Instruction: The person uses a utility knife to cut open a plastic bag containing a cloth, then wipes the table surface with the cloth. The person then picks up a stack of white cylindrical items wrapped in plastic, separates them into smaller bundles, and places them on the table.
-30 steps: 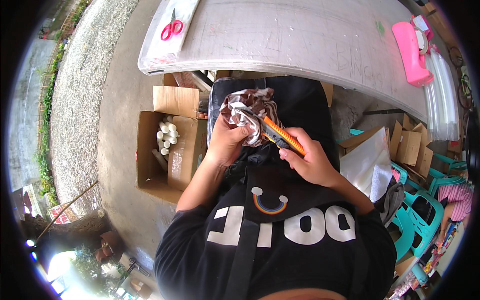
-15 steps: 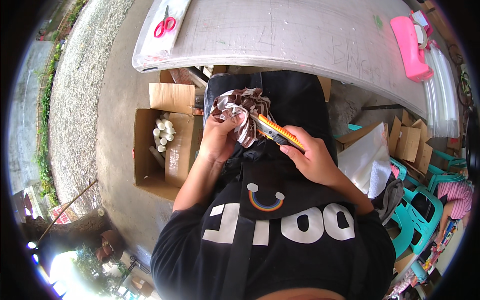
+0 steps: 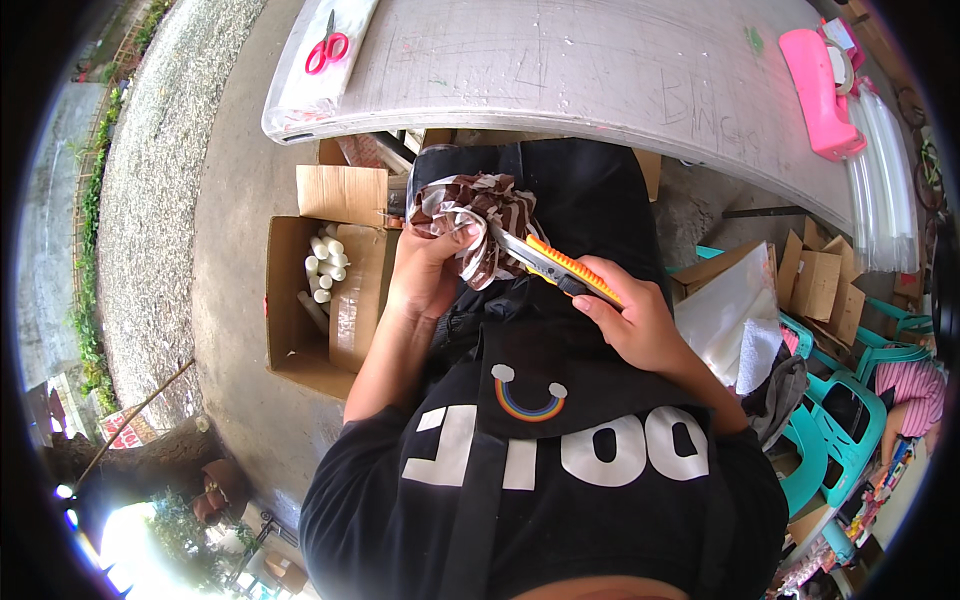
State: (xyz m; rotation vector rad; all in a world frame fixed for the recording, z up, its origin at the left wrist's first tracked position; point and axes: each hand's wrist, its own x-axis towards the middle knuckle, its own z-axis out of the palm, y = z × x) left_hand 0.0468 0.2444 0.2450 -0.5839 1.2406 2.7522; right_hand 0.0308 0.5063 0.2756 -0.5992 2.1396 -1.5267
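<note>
- Nearest, your black short-sleeved shirt (image 3: 610, 535) bears white printing, and one rainbow patch (image 3: 528, 412) with two pale cloud shapes sits on the black cloth over its front.
- Your two hands are both occupied. Your right hand (image 3: 635, 320) is closed around one orange-and-black utility knife with a metal blade (image 3: 567, 272), thumb along its near side.
- Your left hand (image 3: 425, 272) pinches one crumpled brown-and-white striped bundle of thin sheet material (image 3: 505, 205), thumb on top; the fingers beneath are hidden.
- That bundle is in front of you, above the black fabric on your lap (image 3: 595, 195). The blade points up and left into its right side; you cannot tell from here how deep the tip goes.
- To your left stands one open brown cardboard box (image 3: 285, 335), holding at least seven white rod-like pieces (image 3: 330, 268).
- Beyond your lap is one scratched, pale grey table (image 3: 560, 90). On it lie one pair of red-handled scissors (image 3: 327, 52), over clear plastic sheeting (image 3: 312, 98), and one pink tape dispenser (image 3: 812, 95).
- Farther right, you have at least two teal plastic chairs (image 3: 848, 420) and one person in a pink striped top (image 3: 905, 392).
</note>
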